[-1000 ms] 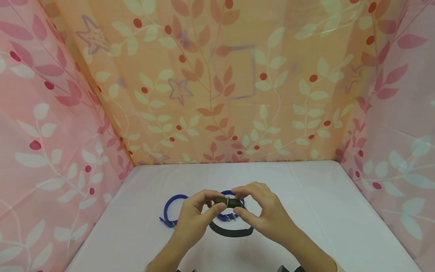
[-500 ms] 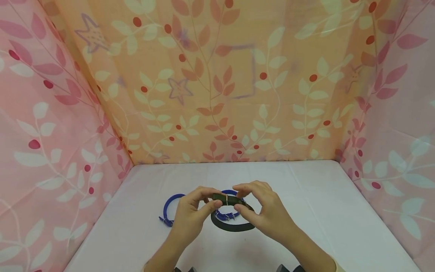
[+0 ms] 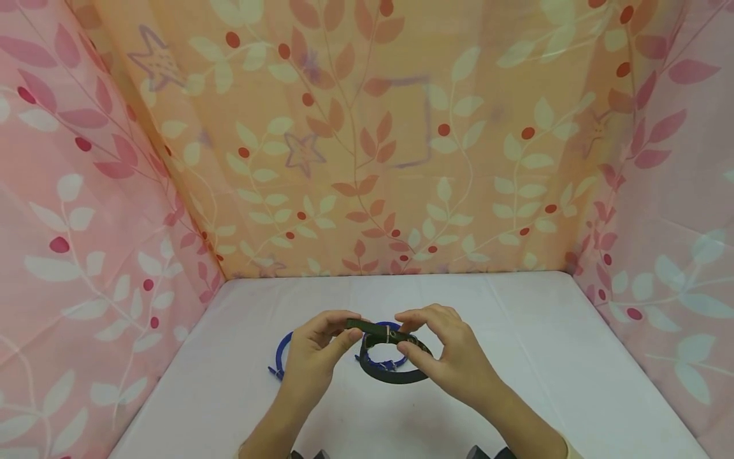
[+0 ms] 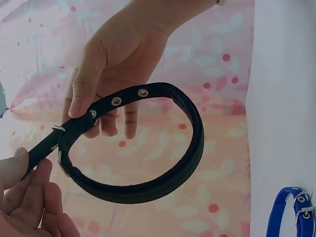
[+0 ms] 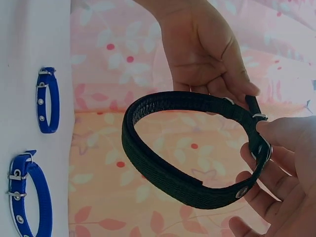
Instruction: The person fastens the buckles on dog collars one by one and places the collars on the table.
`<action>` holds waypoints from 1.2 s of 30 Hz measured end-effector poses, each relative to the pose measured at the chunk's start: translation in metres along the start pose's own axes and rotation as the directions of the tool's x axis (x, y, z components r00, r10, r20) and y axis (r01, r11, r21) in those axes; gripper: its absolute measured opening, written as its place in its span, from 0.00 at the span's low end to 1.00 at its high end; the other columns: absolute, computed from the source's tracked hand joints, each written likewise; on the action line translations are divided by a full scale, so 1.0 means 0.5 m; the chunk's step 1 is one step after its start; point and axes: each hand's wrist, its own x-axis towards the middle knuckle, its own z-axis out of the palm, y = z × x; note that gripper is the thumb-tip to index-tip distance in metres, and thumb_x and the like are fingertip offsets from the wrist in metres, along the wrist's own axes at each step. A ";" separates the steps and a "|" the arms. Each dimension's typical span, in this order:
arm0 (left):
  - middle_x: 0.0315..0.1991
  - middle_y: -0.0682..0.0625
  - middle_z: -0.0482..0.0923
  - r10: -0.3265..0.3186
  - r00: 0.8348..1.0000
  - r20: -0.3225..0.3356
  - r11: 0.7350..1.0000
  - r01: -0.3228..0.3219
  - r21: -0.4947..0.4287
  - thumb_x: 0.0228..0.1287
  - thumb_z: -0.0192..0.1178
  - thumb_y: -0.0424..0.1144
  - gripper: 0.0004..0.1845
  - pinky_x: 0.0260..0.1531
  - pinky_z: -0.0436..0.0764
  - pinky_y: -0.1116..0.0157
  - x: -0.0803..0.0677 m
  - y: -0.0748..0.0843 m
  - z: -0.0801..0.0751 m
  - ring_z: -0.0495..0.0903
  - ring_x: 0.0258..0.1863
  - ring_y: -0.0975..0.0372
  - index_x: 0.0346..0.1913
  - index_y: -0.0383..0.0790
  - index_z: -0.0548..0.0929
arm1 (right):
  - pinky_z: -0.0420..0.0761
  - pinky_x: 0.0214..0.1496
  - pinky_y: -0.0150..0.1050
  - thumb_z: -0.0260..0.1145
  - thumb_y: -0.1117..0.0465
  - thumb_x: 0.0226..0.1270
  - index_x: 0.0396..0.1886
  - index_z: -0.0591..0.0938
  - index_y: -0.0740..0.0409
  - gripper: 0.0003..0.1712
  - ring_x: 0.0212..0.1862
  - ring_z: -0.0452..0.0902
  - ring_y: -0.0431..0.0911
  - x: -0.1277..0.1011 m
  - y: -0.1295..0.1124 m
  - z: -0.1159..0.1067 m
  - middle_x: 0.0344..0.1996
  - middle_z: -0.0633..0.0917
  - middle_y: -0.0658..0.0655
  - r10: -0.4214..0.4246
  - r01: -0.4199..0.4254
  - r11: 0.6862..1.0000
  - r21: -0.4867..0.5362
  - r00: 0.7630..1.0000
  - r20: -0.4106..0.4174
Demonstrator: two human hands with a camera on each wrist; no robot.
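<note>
A dark green collar [image 3: 397, 377] with metal eyelets and a buckle is held up between both hands, closed into a loop. My left hand [image 3: 312, 357] pinches the strap's free end between thumb and fingers. In the left wrist view that strap end [image 4: 42, 150] sticks out past a metal keeper loop. My right hand [image 3: 455, 350] pinches the collar by its buckle [image 5: 264, 150]; in the right wrist view the thumb presses on the strap beside the keeper. The loop hangs below the fingers, its padded dark lining [image 5: 163, 101] facing inward.
On the white table [image 3: 516, 357] lie two blue buckled collars. One blue collar [image 3: 279, 357] is partly behind my left hand; the other blue collar [image 3: 383, 366] shows through the green loop. Floral cloth walls [image 3: 344, 191] enclose the table's back and sides.
My left hand has moved left and slightly up, drawing the strap's free end farther out from the buckle. The collar's loop has risen a little. My right hand has stayed nearly in place.
</note>
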 end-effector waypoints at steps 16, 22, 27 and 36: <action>0.46 0.47 0.86 -0.074 0.995 -0.069 0.984 0.062 -0.166 0.68 0.67 0.33 0.14 0.55 0.82 0.66 0.006 0.000 -0.004 0.84 0.47 0.58 0.54 0.36 0.82 | 0.78 0.53 0.41 0.78 0.60 0.62 0.51 0.85 0.40 0.19 0.47 0.81 0.37 -0.004 0.011 -0.005 0.40 0.86 0.36 0.109 -0.109 0.993 0.047 0.994 0.007; 0.52 0.46 0.84 -0.088 0.996 0.027 0.988 0.091 -0.128 0.67 0.69 0.35 0.16 0.53 0.83 0.66 0.011 -0.006 0.009 0.82 0.49 0.54 0.56 0.40 0.81 | 0.78 0.59 0.38 0.77 0.60 0.63 0.48 0.84 0.39 0.17 0.47 0.83 0.36 -0.003 0.009 -0.012 0.39 0.86 0.36 0.194 -0.192 0.975 0.114 0.981 -0.005; 0.51 0.51 0.85 0.008 0.989 0.149 1.000 -0.006 -0.018 0.63 0.72 0.34 0.15 0.53 0.82 0.61 0.009 -0.021 0.024 0.82 0.52 0.53 0.52 0.46 0.85 | 0.77 0.59 0.42 0.75 0.61 0.65 0.49 0.85 0.40 0.16 0.47 0.83 0.39 -0.001 0.003 -0.014 0.39 0.86 0.38 0.215 -0.210 0.967 0.143 0.976 -0.022; 0.51 0.52 0.85 0.134 0.984 0.121 0.991 -0.133 -0.021 0.65 0.70 0.33 0.13 0.51 0.83 0.67 -0.003 -0.035 0.040 0.82 0.51 0.57 0.51 0.46 0.88 | 0.78 0.60 0.41 0.73 0.66 0.66 0.53 0.85 0.43 0.18 0.48 0.82 0.40 0.003 -0.004 -0.011 0.42 0.86 0.41 0.148 -0.149 0.971 0.187 0.989 0.021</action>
